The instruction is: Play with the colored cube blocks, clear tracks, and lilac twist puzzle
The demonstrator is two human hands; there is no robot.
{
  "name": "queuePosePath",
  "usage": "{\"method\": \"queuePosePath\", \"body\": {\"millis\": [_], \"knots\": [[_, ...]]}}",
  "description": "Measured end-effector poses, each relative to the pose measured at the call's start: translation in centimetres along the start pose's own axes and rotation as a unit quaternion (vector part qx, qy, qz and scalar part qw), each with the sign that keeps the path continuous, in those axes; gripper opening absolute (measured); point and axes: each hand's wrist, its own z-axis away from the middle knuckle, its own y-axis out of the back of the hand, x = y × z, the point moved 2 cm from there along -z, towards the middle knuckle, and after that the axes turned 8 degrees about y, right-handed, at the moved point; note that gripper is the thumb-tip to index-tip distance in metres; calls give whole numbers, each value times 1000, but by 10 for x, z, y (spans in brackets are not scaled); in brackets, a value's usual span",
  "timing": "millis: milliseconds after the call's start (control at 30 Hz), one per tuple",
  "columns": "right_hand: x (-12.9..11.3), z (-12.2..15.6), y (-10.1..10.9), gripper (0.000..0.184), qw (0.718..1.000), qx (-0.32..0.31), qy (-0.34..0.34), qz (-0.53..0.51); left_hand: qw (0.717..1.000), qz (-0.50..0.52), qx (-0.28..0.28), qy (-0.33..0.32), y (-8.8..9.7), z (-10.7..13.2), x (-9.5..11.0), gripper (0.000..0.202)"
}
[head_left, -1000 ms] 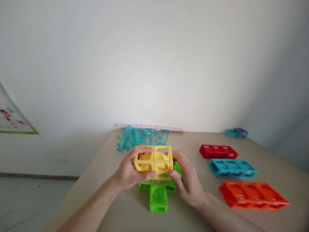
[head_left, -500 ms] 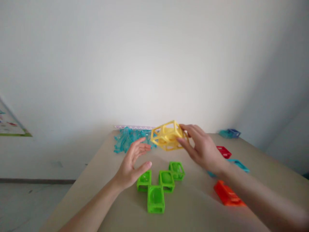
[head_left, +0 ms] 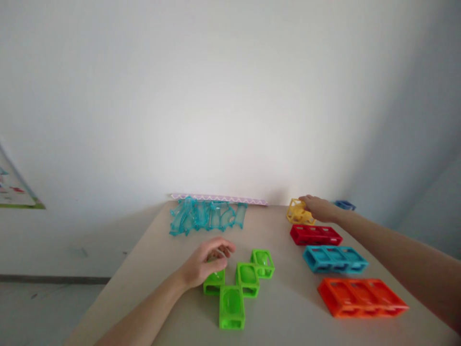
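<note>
R hand [head_left: 318, 208] gripping yellow blk [head_left: 298, 211] at R end, L hand [head_left: 201, 264] half-curled, empty, by 4 green blks [head_left: 231, 302]

Left of the red block [head_left: 316, 235] and nearer the body, the left hand [head_left: 205, 262] is loosely curled, thumb apart from the fingers. The right forearm [head_left: 396, 257] stretches past the block's right; the right hand [head_left: 319, 208] (thumb hidden) is just beyond it.

Table [head_left: 288, 312], green cubes [head_left: 248, 274], red block [head_left: 317, 237], teal block [head_left: 334, 259], orange block [head_left: 362, 298], translucent pieces [head_left: 215, 216]

Bare hands [head_left: 202, 262], bare forearms [head_left: 149, 305]
</note>
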Motion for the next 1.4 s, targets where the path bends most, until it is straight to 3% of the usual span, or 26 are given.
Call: {"method": "queuePosePath", "body": {"millis": [100, 200, 267, 367, 433, 500, 600, 733, 833, 900, 1033, 1100, 1200, 1400], "knots": [[-6, -3, 9, 37, 999, -3, -33, -21, 1000, -2, -15, 11, 0, -1, -1, 35], [-32, -2, 32, 25, 999, 6, -34, -42, 1000, -9, -25, 9, 0, -1, -1, 34], [-67, 8, 47, 29, 999, 4, -3, -52, 999, -20, -32, 5, 0, -2, -1, 34], [-136, 34, 57, 65, 990, -27, 88, -106, 999, -34, -36, 11, 2, -2, -3, 35], [-179, 50, 50, 86, 977, -79, 124, -156, 998, -42, -33, 21, 3, -1, -3, 36], [-211, 56, 36, 83, 969, -90, 134, -189, 998, -55, -27, 22, 4, 1, -1, 35], [-236, 48, 10, 68, 964, 16, 123, -237, 997, -77, -29, 3, 4, 2, 5, 37], [-246, 33, -15, 60, 915, 139, 115, -361, 994, -94, -58, -22, 2, 1, 11, 37], [-246, 28, -22, 57, 883, 179, 53, -430, 990, -121, -63, -24, 4, 0, 11, 27], [-244, 27, -22, 52, 857, 188, 5, -480, 989, -132, -59, -26, 5, 0, 10, 20], [-237, 23, -23, 27, 775, 191, -80, -597, 988, -149, -40, -27, 6, 1, 8, 11], [-233, 22, -26, 33, 745, 179, -103, -634, 987, -160, -23, -20, 6, 1, 8, 10], [-230, 22, -28, 46, 709, 165, -106, -677, 985, -173, -7, -5, 8, 0, 6, 9], [-234, 26, -25, 39, 649, 181, -55, -737, 982, -181, 51, 20, 13, -2, 6, 4]]}}
